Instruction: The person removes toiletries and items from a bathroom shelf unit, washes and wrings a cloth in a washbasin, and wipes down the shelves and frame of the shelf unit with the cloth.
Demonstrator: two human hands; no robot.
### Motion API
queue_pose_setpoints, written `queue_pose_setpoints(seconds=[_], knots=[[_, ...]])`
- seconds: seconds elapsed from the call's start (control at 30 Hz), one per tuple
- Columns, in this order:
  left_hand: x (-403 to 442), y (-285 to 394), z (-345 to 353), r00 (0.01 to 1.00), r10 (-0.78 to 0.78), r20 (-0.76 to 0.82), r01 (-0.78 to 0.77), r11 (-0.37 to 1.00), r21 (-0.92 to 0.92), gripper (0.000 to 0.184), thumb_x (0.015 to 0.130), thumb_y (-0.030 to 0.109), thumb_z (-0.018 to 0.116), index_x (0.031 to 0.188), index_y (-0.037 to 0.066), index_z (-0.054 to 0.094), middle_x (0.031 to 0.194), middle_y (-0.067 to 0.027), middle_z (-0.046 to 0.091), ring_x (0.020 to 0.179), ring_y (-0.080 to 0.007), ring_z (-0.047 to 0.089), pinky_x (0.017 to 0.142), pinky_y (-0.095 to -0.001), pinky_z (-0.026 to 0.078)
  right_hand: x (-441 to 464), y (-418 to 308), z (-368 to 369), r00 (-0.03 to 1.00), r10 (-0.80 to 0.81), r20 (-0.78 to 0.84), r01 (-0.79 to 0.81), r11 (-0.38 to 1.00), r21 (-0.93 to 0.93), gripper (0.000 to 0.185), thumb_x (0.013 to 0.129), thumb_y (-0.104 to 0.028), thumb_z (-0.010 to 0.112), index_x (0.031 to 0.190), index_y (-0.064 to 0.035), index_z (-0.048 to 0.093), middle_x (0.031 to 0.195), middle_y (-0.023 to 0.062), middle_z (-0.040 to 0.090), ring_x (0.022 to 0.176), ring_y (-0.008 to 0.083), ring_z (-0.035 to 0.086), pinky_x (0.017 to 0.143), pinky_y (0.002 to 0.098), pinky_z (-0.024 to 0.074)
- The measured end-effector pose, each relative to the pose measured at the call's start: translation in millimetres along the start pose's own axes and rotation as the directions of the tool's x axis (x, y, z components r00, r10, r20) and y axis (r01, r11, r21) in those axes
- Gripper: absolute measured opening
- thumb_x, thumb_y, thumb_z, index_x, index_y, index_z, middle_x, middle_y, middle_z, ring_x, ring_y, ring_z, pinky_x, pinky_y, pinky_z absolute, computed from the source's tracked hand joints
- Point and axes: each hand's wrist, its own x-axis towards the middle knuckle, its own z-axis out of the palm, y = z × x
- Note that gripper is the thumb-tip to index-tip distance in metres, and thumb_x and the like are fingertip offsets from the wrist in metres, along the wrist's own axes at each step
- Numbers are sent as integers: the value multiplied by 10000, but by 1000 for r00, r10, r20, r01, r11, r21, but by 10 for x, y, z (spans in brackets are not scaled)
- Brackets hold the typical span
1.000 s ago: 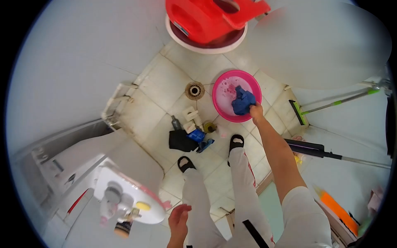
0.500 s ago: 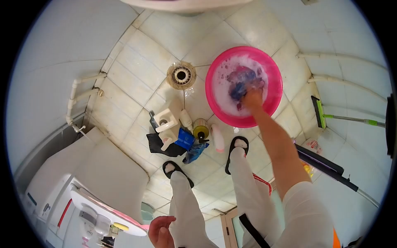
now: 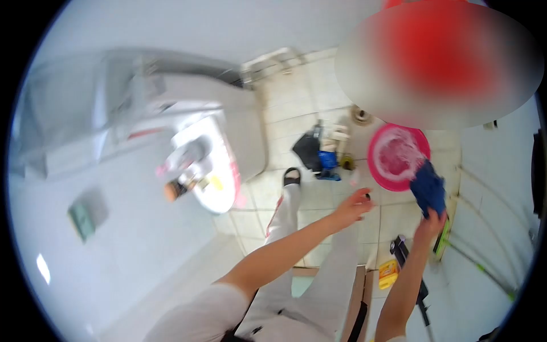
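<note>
I have right hand (image 3: pixel 431 222) fingers closed on blue cloth (image 3: pixel 427 188), hanging just beyond fingertips by pink basin (image 3: pixel 393 186). Left hand (image 3: pixel 353 208) fingers loosely spread, nothing visibly gripped.

Basin (image 3: pixel 393 186): set on the floor (image 3: pixel 285 128); clock read from here, 12 at the view's top.
Cloth (image 3: pixel 428 191): held in the right hand (image 3: pixel 431 224) at 5, seen across the rim at 4.
Left hand (image 3: pixel 354 207): held apart, between 7 and 8.
Drain (image 3: pixel 360 115): set near, between 10 and 11.
Bottles (image 3: pixel 337 138): grouped at 9.
Mop (image 3: pixel 400 252): placed at 6, packet (image 3: pixel 388 275) just beside.
Squeegee (image 3: pixel 442 238): seen at 5, beyond the right hand.
</note>
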Motion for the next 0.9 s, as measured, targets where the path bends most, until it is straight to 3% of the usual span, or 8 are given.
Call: queue_pose_setpoints(seconds=[0.2,0.27,0.3,0.37,0.6,0.7,0.8,0.9], knots=[[-729,1338,901,961,219,170,-113,871,-479,907,868,627,602,1565,249,162,1549,-46,309,1354,-310,377,1048,-568,375,-939,-1848,701,947,-140,288,168,983,-74,451,786,-9,603,1236,4,594,1103,40,638,946,96,575,799,228,446],[-1258,1701,828,896,414,162,-232,746,-624,759,901,522,624,1501,176,315,1445,-94,439,1275,-266,474,1041,-497,419,-1327,-2194,1111,905,-131,404,205,968,-145,455,802,-17,628,1255,2,589,1115,26,632,935,66,554,752,199,427],[-1487,1834,755,843,522,129,-327,688,-648,705,910,484,628,1474,158,357,1411,-100,473,1251,-252,498,1038,-472,431,-1501,-2377,1329,888,-39,457,144,970,-195,567,757,26,584,1316,64,497,1214,128,604,1129,193,585,936,305,478],[-2088,2067,466,781,625,19,-420,548,-724,469,932,261,630,1347,88,498,1251,-107,595,1117,-210,597,979,-371,493,-1737,-2319,1749,832,-42,553,121,987,-108,588,783,3,580,1356,57,458,1260,143,580,1156,212,578,972,334,468],[-3825,2340,-1156,561,653,-509,-811,308,-498,255,844,8,581,1090,71,600,999,-61,633,929,-171,628,791,-321,542,-3176,-2591,4134,626,-102,773,-105,971,213,563,904,-263,577,1384,4,451,1331,137,559,1233,271,551,1091,423,393],[-4461,2434,-1929,537,699,-472,-788,218,-575,249,834,38,578,1081,64,599,991,-67,627,904,-175,628,757,-323,543,-3539,-2280,5009,364,164,917,-546,835,68,576,912,-346,576,1365,-6,475,1324,134,576,1223,284,559,1074,423,417],[-5039,2572,-2773,575,697,-428,-757,255,-602,226,842,58,568,1066,70,595,1012,-81,616,910,-186,630,788,-331,545,-4238,-2309,5818,385,84,919,-384,920,77,565,921,-365,559,1349,-3,489,1315,155,583,1212,297,568,1057,438,436],[-5455,2668,-3367,498,623,-603,-864,412,-288,326,875,244,651,1126,48,584,1032,-75,613,915,-181,618,785,-324,533,-4793,-2219,6414,540,26,841,-192,977,93,454,897,-239,593,1271,14,537,1177,138,633,1077,255,625,967,392,488]])
